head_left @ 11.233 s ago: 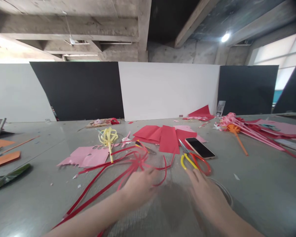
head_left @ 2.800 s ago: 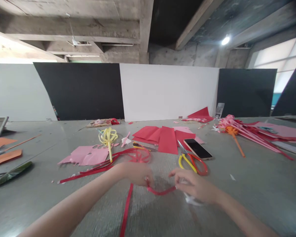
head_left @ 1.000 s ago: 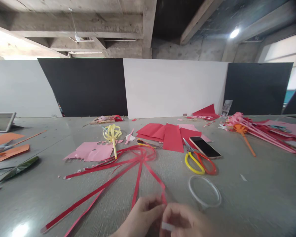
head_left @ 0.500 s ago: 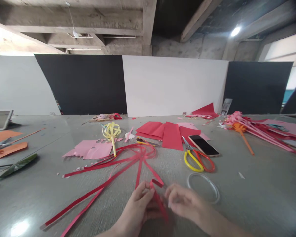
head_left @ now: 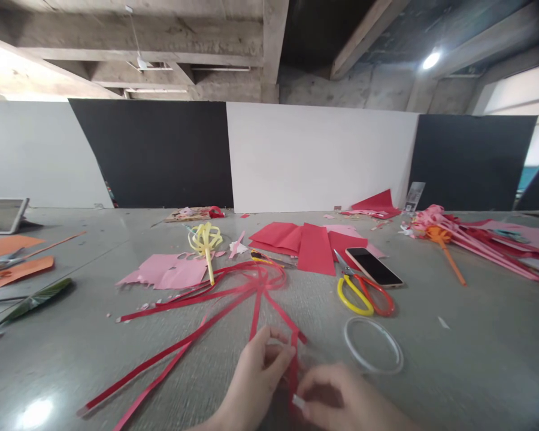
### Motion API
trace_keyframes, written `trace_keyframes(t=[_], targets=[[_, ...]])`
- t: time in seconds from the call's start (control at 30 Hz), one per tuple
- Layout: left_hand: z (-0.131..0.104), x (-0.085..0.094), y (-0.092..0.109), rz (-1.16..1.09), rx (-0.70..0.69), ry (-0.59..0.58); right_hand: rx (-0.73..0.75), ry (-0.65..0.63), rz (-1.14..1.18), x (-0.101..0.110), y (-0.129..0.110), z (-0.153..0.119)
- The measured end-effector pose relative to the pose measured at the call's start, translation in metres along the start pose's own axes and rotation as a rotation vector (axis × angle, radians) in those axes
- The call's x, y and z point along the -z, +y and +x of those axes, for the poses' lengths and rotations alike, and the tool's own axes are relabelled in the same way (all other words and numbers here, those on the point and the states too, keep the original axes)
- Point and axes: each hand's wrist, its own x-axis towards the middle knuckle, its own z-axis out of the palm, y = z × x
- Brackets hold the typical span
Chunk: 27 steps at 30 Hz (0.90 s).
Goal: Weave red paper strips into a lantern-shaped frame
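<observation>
At the bottom centre, my left hand [head_left: 263, 371] pinches a red paper strip [head_left: 294, 377] between thumb and fingers. Just right of it and lower, my right hand [head_left: 335, 395] is closed on a small white piece [head_left: 299, 401] at the strip's lower part; this hand is slightly blurred. Beyond my hands, several red strips [head_left: 179, 342] spread from a looped crossing point [head_left: 260, 281] on the grey table. One strip ends in a small curl beside my left fingertips. A roll of clear tape [head_left: 374, 346] lies flat to the right of my hands.
Scissors [head_left: 363, 293] with yellow and red handles lie beside a phone [head_left: 374, 266]. Red paper [head_left: 315, 248], a yellow paper flower [head_left: 205, 239] and pink paper [head_left: 164, 271] lie farther back. An orange flower [head_left: 439, 233] is at right, a green leaf [head_left: 38, 302] at left.
My right hand has moved down and closer to my left hand, and a white piece now shows at its fingertips. The held strip hangs straighter, its upper end shifted right.
</observation>
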Motion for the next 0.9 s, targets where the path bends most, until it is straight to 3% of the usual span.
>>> trace_keyframes(t=[0.23,0.5,0.7,0.9], targets=[[0.003,0.000,-0.003,-0.171,-0.024,-0.129,0.139,0.052,0.141,0.005,0.009,0.009],[0.002,0.001,-0.002,-0.013,0.033,-0.042,0.180,0.158,0.124,0.010,0.012,0.009],[0.003,0.000,-0.008,-0.169,0.130,-0.047,0.199,0.168,0.100,0.013,0.010,0.008],[0.002,0.000,-0.007,-0.161,0.071,-0.055,0.251,0.156,-0.014,0.008,0.009,0.006]])
